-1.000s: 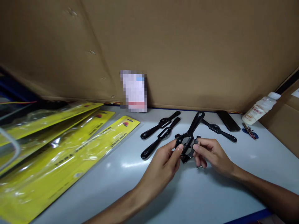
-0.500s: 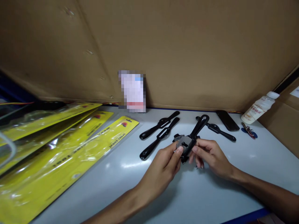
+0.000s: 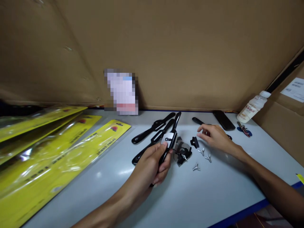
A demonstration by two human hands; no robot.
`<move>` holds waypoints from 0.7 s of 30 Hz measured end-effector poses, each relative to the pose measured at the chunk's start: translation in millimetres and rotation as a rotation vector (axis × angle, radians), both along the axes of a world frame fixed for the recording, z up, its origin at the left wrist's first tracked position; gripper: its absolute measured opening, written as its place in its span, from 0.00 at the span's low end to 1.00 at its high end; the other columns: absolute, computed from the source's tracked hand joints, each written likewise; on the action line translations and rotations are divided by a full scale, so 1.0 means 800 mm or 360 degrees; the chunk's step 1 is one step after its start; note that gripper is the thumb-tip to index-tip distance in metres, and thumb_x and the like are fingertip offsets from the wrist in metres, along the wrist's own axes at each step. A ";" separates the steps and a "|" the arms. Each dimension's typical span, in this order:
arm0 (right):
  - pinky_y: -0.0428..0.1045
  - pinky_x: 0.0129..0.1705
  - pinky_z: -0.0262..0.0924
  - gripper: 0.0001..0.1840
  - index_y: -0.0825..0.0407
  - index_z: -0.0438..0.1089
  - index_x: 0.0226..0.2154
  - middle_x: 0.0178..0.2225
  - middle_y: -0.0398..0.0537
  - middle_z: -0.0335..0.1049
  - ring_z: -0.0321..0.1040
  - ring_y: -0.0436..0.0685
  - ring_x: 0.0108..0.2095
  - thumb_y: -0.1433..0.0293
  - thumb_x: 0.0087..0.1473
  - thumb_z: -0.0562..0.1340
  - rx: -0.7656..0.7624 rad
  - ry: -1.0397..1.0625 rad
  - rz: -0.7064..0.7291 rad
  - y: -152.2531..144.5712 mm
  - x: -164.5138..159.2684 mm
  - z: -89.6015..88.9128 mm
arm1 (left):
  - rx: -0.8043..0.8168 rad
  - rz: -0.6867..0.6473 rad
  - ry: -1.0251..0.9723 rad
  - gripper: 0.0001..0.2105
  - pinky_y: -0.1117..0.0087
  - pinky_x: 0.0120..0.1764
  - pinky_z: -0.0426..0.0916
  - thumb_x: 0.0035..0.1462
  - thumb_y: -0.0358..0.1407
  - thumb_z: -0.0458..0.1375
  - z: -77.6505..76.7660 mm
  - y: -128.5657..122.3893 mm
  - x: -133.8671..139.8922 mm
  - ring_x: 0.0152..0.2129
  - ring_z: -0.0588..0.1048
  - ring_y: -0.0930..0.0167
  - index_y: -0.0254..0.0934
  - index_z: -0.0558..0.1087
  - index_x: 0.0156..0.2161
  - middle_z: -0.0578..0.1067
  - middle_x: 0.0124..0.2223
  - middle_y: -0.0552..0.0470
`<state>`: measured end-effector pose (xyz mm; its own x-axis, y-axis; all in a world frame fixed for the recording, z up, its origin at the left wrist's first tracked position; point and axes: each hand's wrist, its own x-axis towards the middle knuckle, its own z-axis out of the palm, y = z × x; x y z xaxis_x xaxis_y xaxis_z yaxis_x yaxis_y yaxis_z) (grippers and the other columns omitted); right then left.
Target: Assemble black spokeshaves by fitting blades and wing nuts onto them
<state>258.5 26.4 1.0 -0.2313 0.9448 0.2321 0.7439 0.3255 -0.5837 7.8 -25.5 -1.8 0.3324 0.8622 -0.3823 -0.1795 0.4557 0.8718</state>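
Note:
My left hand (image 3: 152, 161) is closed around the middle of a black spokeshave (image 3: 176, 122), held tilted above the table. The thumb presses on a flat grey blade (image 3: 167, 138) with a slot, lying against its body. My right hand (image 3: 215, 136) hovers open, fingers curled with nothing visible in them, just right of a small black clamp plate (image 3: 194, 142). In front of that plate lie loose silver wing screws (image 3: 196, 167). Between the hands, a pile of dark blades and black plates (image 3: 182, 152) is partly hidden by the spokeshave.
Two spokeshave bodies (image 3: 153, 128) lie behind my left hand; another body (image 3: 199, 120) is partly covered by my right hand. Yellow blister packs (image 3: 78, 155) fill the left. A phone (image 3: 223, 120), keys (image 3: 244, 129) and a bottle (image 3: 253, 107) stand or lie at the right, before a cardboard wall (image 3: 166, 57).
My right hand has left the spokeshave and moved right, beside the clamp plate. The spokeshave has turned more upright in my left hand. The pile and wing screws are now uncovered.

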 end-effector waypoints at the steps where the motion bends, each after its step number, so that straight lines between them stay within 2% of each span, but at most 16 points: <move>1: 0.48 0.26 0.43 0.08 0.48 0.74 0.30 0.22 0.43 0.68 0.56 0.52 0.22 0.61 0.54 0.68 -0.0032 -0.0036 0.0010 -0.001 0.000 -0.005 | 0.0005 -0.0012 -0.0002 0.20 0.80 0.12 0.46 0.58 0.54 0.56 -0.001 -0.001 0.001 0.09 0.47 0.82 0.39 0.63 0.30 0.56 0.15 0.66; 4: 0.48 0.25 0.40 0.14 0.48 0.71 0.26 0.20 0.43 0.66 0.55 0.52 0.22 0.57 0.49 0.71 -0.0058 -0.0083 -0.0011 -0.008 -0.008 -0.017 | 0.0053 -0.0043 0.0026 0.21 0.80 0.11 0.45 0.57 0.55 0.56 -0.005 -0.002 0.005 0.08 0.47 0.82 0.39 0.63 0.30 0.56 0.14 0.66; 8: 0.49 0.25 0.42 0.15 0.49 0.66 0.21 0.20 0.43 0.65 0.55 0.51 0.22 0.63 0.49 0.70 -0.0224 -0.0069 0.0000 -0.009 -0.018 -0.022 | 0.0115 -0.0106 0.0112 0.21 0.80 0.10 0.45 0.57 0.56 0.56 -0.006 -0.004 0.008 0.07 0.47 0.82 0.39 0.62 0.30 0.57 0.14 0.66; 10: 0.49 0.25 0.44 0.15 0.50 0.65 0.19 0.19 0.43 0.65 0.56 0.50 0.21 0.66 0.50 0.68 -0.0380 0.0008 0.0049 -0.004 -0.014 -0.014 | 0.0131 -0.0164 0.0140 0.20 0.80 0.10 0.45 0.58 0.56 0.55 -0.006 -0.006 0.008 0.07 0.47 0.82 0.40 0.62 0.30 0.56 0.14 0.66; 13: 0.48 0.26 0.47 0.13 0.51 0.66 0.19 0.20 0.42 0.64 0.57 0.49 0.22 0.66 0.49 0.67 -0.0551 0.0245 0.0152 -0.002 -0.004 0.015 | 0.0151 -0.0230 0.0163 0.19 0.79 0.11 0.45 0.62 0.54 0.51 -0.006 -0.010 0.008 0.07 0.47 0.81 0.41 0.61 0.30 0.56 0.15 0.66; 17: 0.46 0.23 0.44 0.14 0.51 0.67 0.23 0.19 0.37 0.60 0.51 0.47 0.20 0.61 0.51 0.67 -0.0532 0.0673 0.0097 -0.026 -0.015 0.052 | 0.0167 -0.0265 0.0212 0.17 0.77 0.10 0.44 0.63 0.53 0.49 -0.017 -0.013 0.012 0.07 0.48 0.80 0.42 0.59 0.31 0.56 0.15 0.65; 19: 0.46 0.22 0.46 0.15 0.51 0.65 0.22 0.19 0.37 0.59 0.52 0.47 0.20 0.61 0.51 0.67 -0.0464 0.0792 0.0085 -0.044 -0.035 0.051 | 0.0177 -0.0254 0.0233 0.17 0.77 0.10 0.43 0.63 0.53 0.48 -0.024 -0.014 0.015 0.07 0.48 0.80 0.43 0.58 0.31 0.56 0.15 0.66; 21: 0.46 0.24 0.50 0.15 0.52 0.65 0.22 0.20 0.38 0.60 0.55 0.47 0.22 0.63 0.53 0.65 -0.0484 0.0787 0.0139 -0.059 -0.057 0.038 | 0.0226 -0.0229 0.0251 0.17 0.77 0.11 0.44 0.63 0.53 0.48 -0.028 -0.015 0.018 0.07 0.47 0.80 0.43 0.58 0.31 0.56 0.15 0.66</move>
